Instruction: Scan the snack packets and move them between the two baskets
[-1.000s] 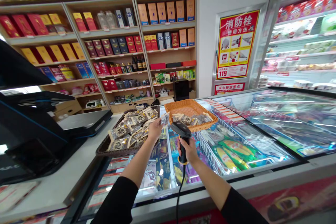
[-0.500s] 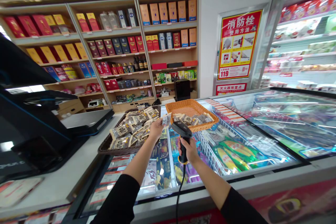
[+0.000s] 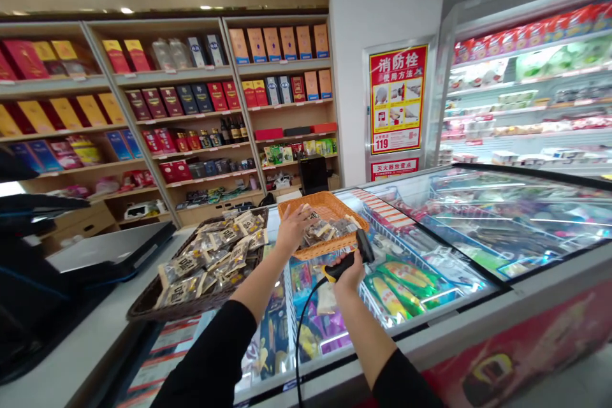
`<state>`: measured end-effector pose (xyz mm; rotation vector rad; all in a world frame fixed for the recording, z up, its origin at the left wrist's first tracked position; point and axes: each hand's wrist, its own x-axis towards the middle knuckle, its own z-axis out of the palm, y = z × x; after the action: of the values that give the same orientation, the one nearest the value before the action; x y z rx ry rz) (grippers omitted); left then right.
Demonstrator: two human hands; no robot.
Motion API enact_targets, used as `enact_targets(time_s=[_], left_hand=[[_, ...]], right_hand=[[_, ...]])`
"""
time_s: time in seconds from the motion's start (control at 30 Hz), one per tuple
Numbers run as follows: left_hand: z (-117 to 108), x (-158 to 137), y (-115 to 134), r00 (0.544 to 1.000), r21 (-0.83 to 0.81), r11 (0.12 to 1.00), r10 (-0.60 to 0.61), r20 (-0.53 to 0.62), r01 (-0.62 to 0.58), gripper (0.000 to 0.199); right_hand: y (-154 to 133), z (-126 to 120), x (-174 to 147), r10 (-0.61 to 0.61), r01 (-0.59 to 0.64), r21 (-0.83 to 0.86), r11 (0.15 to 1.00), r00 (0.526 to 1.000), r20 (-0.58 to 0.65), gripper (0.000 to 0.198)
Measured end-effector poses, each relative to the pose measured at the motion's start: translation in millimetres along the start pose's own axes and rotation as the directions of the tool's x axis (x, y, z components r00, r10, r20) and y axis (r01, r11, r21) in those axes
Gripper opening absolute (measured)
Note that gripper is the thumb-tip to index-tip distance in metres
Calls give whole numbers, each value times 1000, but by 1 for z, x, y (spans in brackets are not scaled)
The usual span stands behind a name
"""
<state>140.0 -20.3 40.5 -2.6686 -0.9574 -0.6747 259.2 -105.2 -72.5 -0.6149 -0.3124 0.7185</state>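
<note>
My left hand is over the left side of the orange wicker basket. Its fingers are stretched out, and small clear-and-beige snack packets lie in the basket beside them. In my right hand is a black handheld barcode scanner, gripped by its handle in front of the basket. The scanner's head points to the right, and its black cable hangs down to the left. A dark brown wicker basket to the left holds a heap of similar packets.
Both baskets rest on a glass-topped chest freezer filled with packaged goods. At left, a flat scale-like device stands on a white counter. Behind are shelves of boxes; a lit display fridge is at right.
My left hand has moved from between the baskets to over the orange one, and its packet has been let go. My right hand has turned the scanner rightward. The view has shifted right.
</note>
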Motion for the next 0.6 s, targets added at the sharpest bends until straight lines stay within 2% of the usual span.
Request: enact_targets(time_s=[0.03, 0.1, 0.17, 0.23, 0.33, 0.47, 0.6], left_hand=[[9, 13, 5, 999, 7, 1000, 26, 46, -27, 63], [31, 33, 10, 974, -33, 996, 87, 210, -82, 62], [52, 44, 8, 911, -117, 988, 141, 388, -103, 59], [66, 49, 0, 877, -172, 982, 150, 456, -79, 51], [73, 50, -12, 868, -135, 988, 126, 481, -69, 54], [79, 50, -23, 875, 71, 992, 61, 480, -108, 69], [90, 51, -34, 921, 190, 981, -49, 386, -27, 64]], right_hand=[[2, -4, 5, 12, -12, 9, 1000, 1000, -20, 40], [7, -9, 12, 41, -40, 23, 999, 997, -69, 41], [14, -10, 15, 88, -79, 60, 995, 982, -164, 40], [21, -9, 16, 147, -121, 125, 985, 963, -227, 38], [28, -6, 14, 194, -160, 160, 974, 955, -225, 37], [29, -3, 8, 194, -180, 116, 977, 974, -121, 43], [23, 3, 3, 257, -221, 178, 959, 943, -212, 37]])
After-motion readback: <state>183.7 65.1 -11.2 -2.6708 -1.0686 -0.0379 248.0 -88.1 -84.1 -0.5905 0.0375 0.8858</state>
